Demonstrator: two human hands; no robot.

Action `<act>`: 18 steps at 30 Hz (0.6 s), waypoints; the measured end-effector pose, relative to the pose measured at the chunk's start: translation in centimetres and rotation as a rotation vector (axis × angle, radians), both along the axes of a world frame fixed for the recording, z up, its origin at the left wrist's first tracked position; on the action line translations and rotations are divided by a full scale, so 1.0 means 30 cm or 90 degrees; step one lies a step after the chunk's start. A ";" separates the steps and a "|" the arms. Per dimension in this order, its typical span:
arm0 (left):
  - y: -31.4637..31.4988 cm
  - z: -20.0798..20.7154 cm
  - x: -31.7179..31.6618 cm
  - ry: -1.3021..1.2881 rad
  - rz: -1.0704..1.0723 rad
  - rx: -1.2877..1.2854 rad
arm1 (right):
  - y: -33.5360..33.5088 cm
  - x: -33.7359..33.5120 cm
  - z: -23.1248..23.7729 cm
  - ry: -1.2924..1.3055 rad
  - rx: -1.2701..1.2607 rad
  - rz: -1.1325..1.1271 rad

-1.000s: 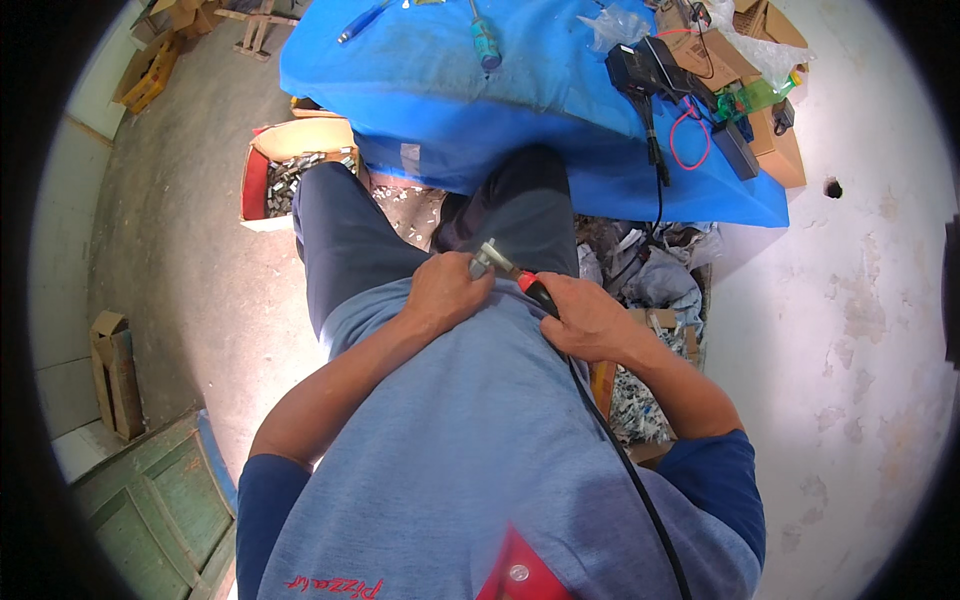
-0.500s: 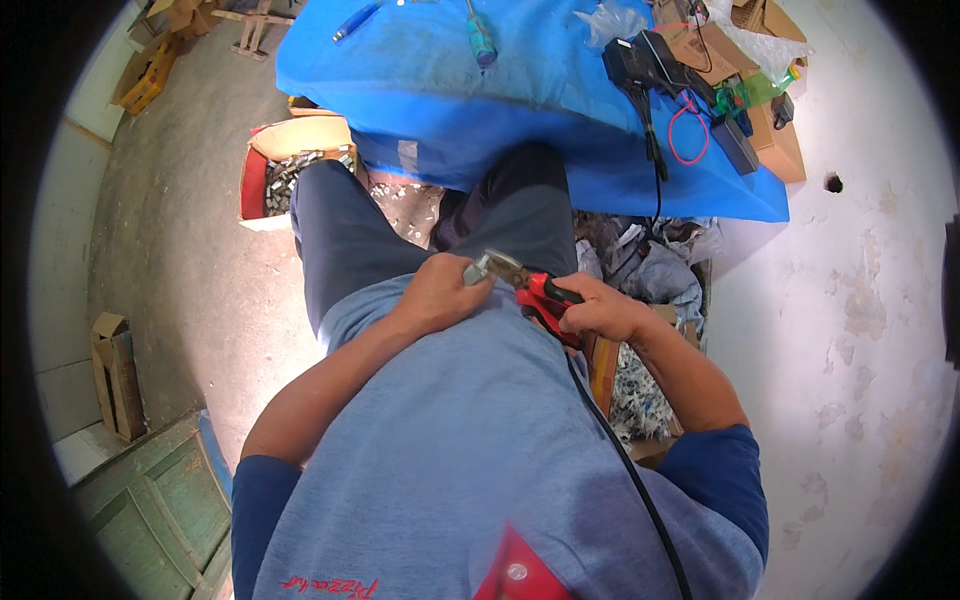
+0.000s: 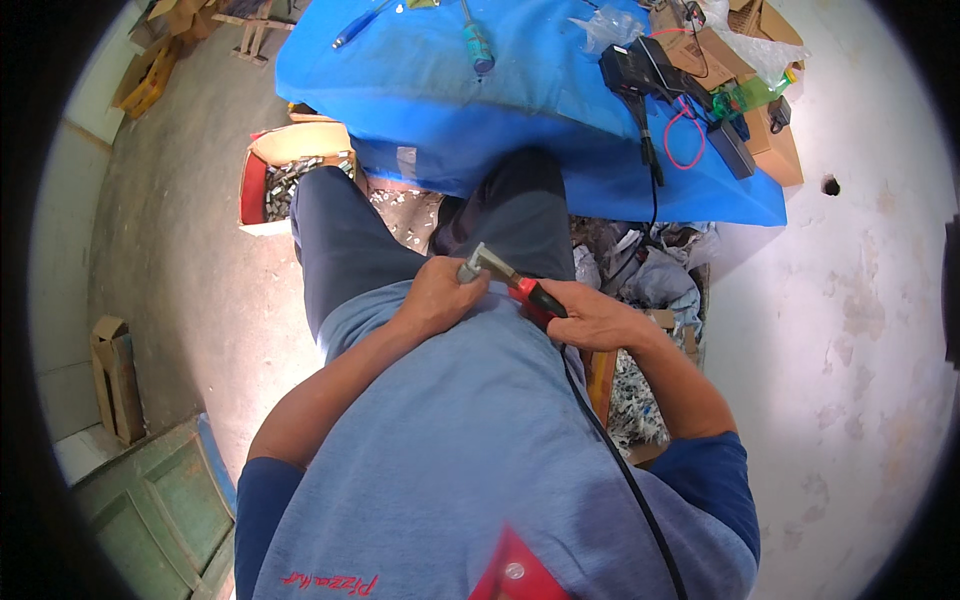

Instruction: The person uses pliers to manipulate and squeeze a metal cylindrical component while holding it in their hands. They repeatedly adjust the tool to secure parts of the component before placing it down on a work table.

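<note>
Just above my lap, my left hand (image 3: 443,297) is closed round a small grey metal piece (image 3: 467,272), whose end sticks out past the thumb. My right hand (image 3: 597,317) grips pliers (image 3: 501,269) with red and black handles, squeezed close together. The tips of the plier jaws meet the upper end of the grey piece. How the jaws bite on it is too small to make out. A black cable (image 3: 622,462) runs down over my shirt from near the right hand.
Ahead stands a table with a blue cover (image 3: 430,75), bearing a screwdriver (image 3: 477,48), a blue pen-like tool (image 3: 358,27) and black power adapters (image 3: 628,68). A box of small metal pieces (image 3: 262,230) sits left of my knee. Bags and scraps (image 3: 660,275) lie right; a white wall (image 3: 830,330) stands beyond.
The plier handles, spread apart before, are now pressed together, and my right fingers have curled in round them. The jaws have turned slightly on the grey piece. My left hand has barely moved.
</note>
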State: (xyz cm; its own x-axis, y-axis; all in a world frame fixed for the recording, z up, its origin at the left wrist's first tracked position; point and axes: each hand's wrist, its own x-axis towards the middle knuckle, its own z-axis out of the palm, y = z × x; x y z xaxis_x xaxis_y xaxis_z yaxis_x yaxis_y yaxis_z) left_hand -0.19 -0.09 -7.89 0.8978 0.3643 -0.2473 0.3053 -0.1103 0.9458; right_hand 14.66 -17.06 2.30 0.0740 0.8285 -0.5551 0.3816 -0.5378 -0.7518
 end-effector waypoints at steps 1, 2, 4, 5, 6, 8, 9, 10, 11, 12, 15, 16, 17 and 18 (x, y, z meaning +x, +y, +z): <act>0.003 -0.007 0.001 0.011 0.008 0.007 | 0.001 -0.001 0.009 -0.005 0.002 0.004; 0.007 -0.011 0.002 0.022 0.016 0.013 | -0.004 0.000 -0.006 -0.019 0.044 0.025; 0.006 -0.002 0.006 0.036 0.021 0.005 | -0.023 0.001 -0.035 -0.049 0.127 0.063; 0.006 0.004 0.007 0.043 0.024 0.001 | -0.025 -0.001 -0.037 -0.069 0.125 0.058; 0.005 0.007 0.006 0.035 0.025 0.014 | -0.018 -0.005 -0.037 -0.089 0.123 0.055; 0.003 0.012 0.003 0.018 0.028 0.039 | -0.011 -0.008 -0.027 -0.107 0.098 0.040; 0.004 0.010 0.003 0.019 0.027 0.038 | -0.007 -0.011 -0.014 -0.105 0.075 0.027; 0.005 0.006 0.004 0.021 0.026 0.037 | -0.004 -0.013 -0.007 -0.102 0.051 0.014; 0.006 0.001 0.004 0.023 0.025 0.036 | -0.007 -0.012 -0.018 -0.117 0.057 0.013; 0.004 -0.003 0.004 0.019 0.026 0.040 | -0.014 -0.010 -0.040 -0.133 0.063 0.013; 0.003 -0.004 0.002 0.023 0.024 0.054 | -0.025 -0.018 -0.067 -0.165 0.084 0.013; 0.004 0.007 0.003 0.032 0.021 0.059 | -0.026 -0.023 -0.071 -0.173 0.093 0.013; 0.004 0.012 0.004 0.042 0.017 0.064 | -0.024 -0.030 -0.064 -0.208 0.089 0.021; 0.003 0.008 0.004 0.042 0.017 0.066 | -0.023 -0.038 -0.051 -0.242 0.086 0.028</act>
State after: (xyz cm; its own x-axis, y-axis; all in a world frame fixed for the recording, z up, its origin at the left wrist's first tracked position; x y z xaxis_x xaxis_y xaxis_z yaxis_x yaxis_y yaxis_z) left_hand -0.06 0.01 -7.65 0.8700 0.4149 -0.2663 0.3714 -0.1965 0.9074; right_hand 13.51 -17.74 0.78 0.2156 0.8992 -0.3808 0.6669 -0.4205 -0.6152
